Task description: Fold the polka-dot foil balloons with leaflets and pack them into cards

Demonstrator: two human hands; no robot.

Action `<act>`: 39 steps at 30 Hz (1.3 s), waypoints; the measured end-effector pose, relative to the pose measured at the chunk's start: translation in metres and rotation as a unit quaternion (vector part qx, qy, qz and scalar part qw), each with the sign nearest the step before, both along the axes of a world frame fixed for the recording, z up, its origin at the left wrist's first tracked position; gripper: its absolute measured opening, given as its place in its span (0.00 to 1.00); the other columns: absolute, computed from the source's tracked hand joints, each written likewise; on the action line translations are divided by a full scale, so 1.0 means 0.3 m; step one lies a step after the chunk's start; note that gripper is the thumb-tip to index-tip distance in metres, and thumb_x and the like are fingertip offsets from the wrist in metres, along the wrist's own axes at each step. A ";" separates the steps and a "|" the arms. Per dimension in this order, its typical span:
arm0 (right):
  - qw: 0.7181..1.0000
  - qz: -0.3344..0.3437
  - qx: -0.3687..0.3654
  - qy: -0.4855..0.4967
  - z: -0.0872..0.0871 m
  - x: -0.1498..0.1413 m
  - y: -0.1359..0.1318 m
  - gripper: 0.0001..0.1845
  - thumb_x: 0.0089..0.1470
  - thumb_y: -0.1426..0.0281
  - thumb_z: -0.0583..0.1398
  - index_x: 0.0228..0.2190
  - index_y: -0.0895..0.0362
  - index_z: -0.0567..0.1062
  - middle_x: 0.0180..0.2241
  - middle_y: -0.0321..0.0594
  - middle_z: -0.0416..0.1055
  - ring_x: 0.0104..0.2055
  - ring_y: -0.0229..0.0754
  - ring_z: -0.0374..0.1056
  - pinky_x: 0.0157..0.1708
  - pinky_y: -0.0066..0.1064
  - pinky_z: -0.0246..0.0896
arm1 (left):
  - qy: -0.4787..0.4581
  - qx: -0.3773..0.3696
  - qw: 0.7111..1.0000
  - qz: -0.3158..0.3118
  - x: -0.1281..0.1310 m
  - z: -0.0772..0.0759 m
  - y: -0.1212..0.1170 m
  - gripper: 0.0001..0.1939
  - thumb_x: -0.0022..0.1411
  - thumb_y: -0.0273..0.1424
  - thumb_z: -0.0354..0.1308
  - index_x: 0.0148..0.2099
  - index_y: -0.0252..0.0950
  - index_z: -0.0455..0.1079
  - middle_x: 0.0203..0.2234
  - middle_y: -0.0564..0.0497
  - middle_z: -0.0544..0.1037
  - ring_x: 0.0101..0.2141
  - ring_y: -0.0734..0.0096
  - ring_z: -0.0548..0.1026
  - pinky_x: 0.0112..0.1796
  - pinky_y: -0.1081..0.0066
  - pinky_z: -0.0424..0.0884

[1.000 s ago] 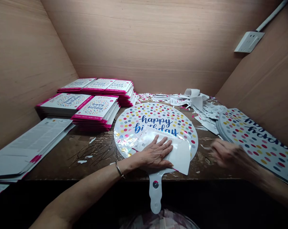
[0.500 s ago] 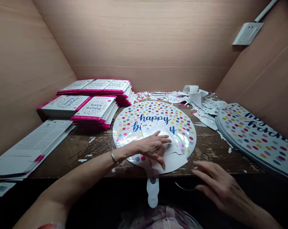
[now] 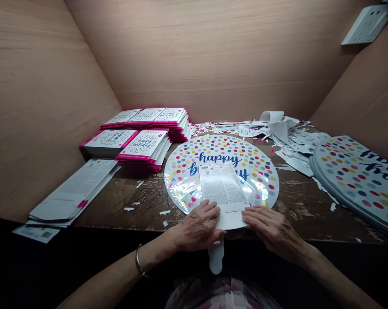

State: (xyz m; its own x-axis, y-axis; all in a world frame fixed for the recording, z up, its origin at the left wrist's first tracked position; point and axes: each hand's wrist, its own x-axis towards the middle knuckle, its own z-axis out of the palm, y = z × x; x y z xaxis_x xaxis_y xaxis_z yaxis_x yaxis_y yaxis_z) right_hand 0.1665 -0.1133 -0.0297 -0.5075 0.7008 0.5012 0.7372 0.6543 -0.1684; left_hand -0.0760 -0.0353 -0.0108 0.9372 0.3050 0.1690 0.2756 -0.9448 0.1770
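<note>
I had both hands at the near end of the white printed card (image 3: 224, 191), which lay on the round dotted balloon (image 3: 181, 171) and covered part of its blue lettering. My left hand (image 3: 197, 227) was at the card's seven o'clock, fingers close together and curled, thumb by the near edge. My right hand (image 3: 274, 229) was at five o'clock, fingers side by side and nearly straight, tips at the corner. Whether either hand pinched the card, I couldn't tell, as the undersides were hidden.

The card looked light and fairly stiff, likely to crease if I pressed hard across its fold line; its two near corners seemed the best hold. The balloon, flat and glossy, I took to be thin, floppy and slippery, so the card could have skated over it. I reckoned it was best held by its rim or by the pale tail (image 3: 216, 259) at six o'clock, without sharp nails. Beyond it, packets (image 3: 142, 146) sat at ten o'clock and more flat balloons (image 3: 351, 171) at three.
</note>
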 end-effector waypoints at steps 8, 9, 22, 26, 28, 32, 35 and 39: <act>0.971 -0.220 -0.089 0.002 -0.020 -0.081 0.082 0.08 0.58 0.71 0.53 0.29 0.58 0.70 0.29 0.40 0.67 0.29 0.40 0.64 0.27 0.30 0.54 | -0.062 0.000 0.987 0.150 0.028 -0.042 0.022 0.11 0.64 0.26 0.45 0.37 0.31 0.68 0.37 0.44 0.73 0.38 0.66 0.71 0.38 0.67 0.71; 0.965 -0.244 -0.089 -0.023 -0.022 -0.094 0.092 0.08 0.58 0.70 0.54 0.29 0.58 0.70 0.30 0.41 0.67 0.29 0.41 0.63 0.27 0.30 0.53 | -0.047 0.018 0.987 0.151 0.031 -0.048 0.023 0.10 0.63 0.25 0.46 0.39 0.31 0.68 0.41 0.42 0.73 0.40 0.64 0.71 0.39 0.65 0.71; 0.991 -0.130 -0.019 0.013 -0.018 -0.117 -0.060 0.17 0.56 0.80 0.48 0.44 0.59 0.69 0.42 0.48 0.66 0.45 0.49 0.60 0.46 0.47 0.54 | 0.039 0.028 0.999 0.023 -0.046 -0.038 -0.123 0.25 0.63 0.31 0.48 0.61 0.29 0.54 0.59 0.40 0.58 0.60 0.47 0.50 0.55 0.48 0.55; 0.999 -0.014 0.029 0.025 -0.015 -0.110 -0.155 0.19 0.54 0.82 0.49 0.45 0.60 0.70 0.40 0.45 0.70 0.46 0.46 0.63 0.52 0.48 0.51 | 0.022 0.062 0.998 -0.009 -0.044 -0.058 -0.155 0.22 0.64 0.26 0.44 0.60 0.29 0.56 0.58 0.41 0.59 0.60 0.49 0.50 0.56 0.50 0.55; 0.998 -0.004 0.056 0.030 -0.041 -0.069 -0.211 0.17 0.54 0.81 0.49 0.43 0.63 0.71 0.35 0.44 0.72 0.43 0.44 0.65 0.51 0.45 0.55 | 0.006 0.062 0.998 -0.032 -0.037 -0.066 -0.153 0.21 0.64 0.28 0.44 0.58 0.30 0.58 0.57 0.42 0.62 0.60 0.52 0.53 0.56 0.51 0.55; 0.995 -0.080 0.050 -0.017 -0.120 0.067 -0.345 0.19 0.51 0.82 0.47 0.37 0.59 0.73 0.31 0.42 0.73 0.36 0.44 0.69 0.43 0.42 0.61 | -0.021 0.062 0.997 -0.041 -0.022 -0.064 -0.129 0.19 0.63 0.28 0.44 0.55 0.32 0.62 0.54 0.45 0.66 0.57 0.54 0.58 0.56 0.51 0.55; 0.982 -0.186 0.024 -0.031 -0.117 0.114 -0.398 0.19 0.51 0.82 0.48 0.39 0.57 0.73 0.31 0.40 0.74 0.31 0.43 0.69 0.37 0.40 0.63 | -0.031 0.072 0.996 -0.047 0.001 -0.042 -0.104 0.18 0.62 0.27 0.44 0.53 0.32 0.63 0.52 0.43 0.68 0.56 0.53 0.59 0.55 0.49 0.55; 0.980 -0.181 0.084 0.018 -0.018 0.043 -0.309 0.21 0.52 0.76 0.58 0.49 0.60 0.68 0.43 0.48 0.71 0.45 0.49 0.66 0.45 0.43 0.62 | -0.038 0.105 0.992 -0.059 0.058 0.021 -0.078 0.17 0.60 0.27 0.46 0.52 0.30 0.63 0.50 0.40 0.69 0.54 0.51 0.62 0.53 0.47 0.55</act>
State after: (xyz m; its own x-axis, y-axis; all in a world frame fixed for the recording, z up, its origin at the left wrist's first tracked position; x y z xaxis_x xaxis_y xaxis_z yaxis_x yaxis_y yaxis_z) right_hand 0.1795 -0.2059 -0.0350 -0.2201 0.7376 0.6383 0.9220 0.3710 -0.1107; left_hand -0.0587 -0.0587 -0.0046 0.9466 0.1444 0.2883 0.1540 -0.9880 -0.0109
